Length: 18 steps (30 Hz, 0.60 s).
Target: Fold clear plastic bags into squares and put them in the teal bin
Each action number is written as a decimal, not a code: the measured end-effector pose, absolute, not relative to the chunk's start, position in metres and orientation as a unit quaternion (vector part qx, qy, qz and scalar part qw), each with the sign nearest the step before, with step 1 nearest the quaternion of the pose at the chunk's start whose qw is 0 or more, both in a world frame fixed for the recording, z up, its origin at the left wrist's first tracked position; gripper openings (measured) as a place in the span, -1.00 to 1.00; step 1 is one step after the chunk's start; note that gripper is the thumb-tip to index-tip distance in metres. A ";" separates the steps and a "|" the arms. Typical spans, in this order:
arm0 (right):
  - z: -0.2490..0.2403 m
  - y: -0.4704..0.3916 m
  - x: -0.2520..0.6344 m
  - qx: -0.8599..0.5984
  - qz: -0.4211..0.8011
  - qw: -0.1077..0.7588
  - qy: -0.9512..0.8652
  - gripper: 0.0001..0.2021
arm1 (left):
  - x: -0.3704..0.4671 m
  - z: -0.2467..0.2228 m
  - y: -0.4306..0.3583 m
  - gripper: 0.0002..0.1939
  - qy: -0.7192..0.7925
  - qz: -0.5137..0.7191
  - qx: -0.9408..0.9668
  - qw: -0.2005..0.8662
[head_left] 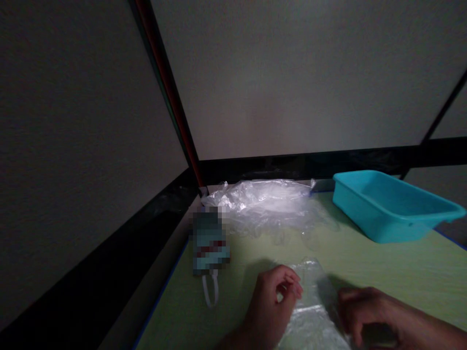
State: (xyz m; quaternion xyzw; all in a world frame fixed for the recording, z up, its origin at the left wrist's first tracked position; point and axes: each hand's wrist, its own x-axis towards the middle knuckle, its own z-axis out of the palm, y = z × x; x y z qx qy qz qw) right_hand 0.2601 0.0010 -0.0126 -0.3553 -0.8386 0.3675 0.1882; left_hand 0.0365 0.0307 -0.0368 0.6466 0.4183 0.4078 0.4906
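Note:
A clear plastic bag point(310, 316) lies flat on the green mat, running down to the lower edge of the view. Over its left side is my left hand point(273, 299), thumb and fingertips pressed together in a pinch. What sits in that pinch, if anything, is too small to make out. My right hand point(368, 311) is at the bag's right edge, fingers curled downward and a little blurred. Their tips are partly hidden, so I cannot tell whether they grip the plastic.
A heap of clear plastic bags point(270, 201) lies along the back of the green mat point(175, 316). At the right stands a turquoise tub point(379, 218). A pixelated packet with a white loop point(210, 291) lies at the left, near the wall point(292, 87).

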 end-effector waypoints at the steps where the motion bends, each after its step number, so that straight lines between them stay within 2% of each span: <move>1: -0.014 0.002 0.261 -0.365 0.342 0.200 -0.842 -0.82 | 0.036 -0.036 0.031 -0.87 0.420 0.409 0.647 0.487; 4: -0.014 0.006 0.262 -0.383 0.250 0.190 -0.869 -0.54 | 0.036 -0.035 0.030 -0.87 0.421 0.405 0.657 0.476; 8: -0.011 0.010 0.257 -0.357 0.162 0.122 -0.912 -0.20 | 0.036 -0.037 0.030 -0.85 0.426 0.399 0.664 0.468; 13: -0.017 0.011 0.254 -0.347 0.116 0.085 -0.927 -0.12 | 0.036 -0.036 0.029 -0.85 0.410 0.412 0.672 0.459; 18: -0.015 0.014 0.256 -0.346 0.143 0.077 -0.924 -0.14 | 0.036 -0.030 0.028 -0.83 0.401 0.408 0.687 0.448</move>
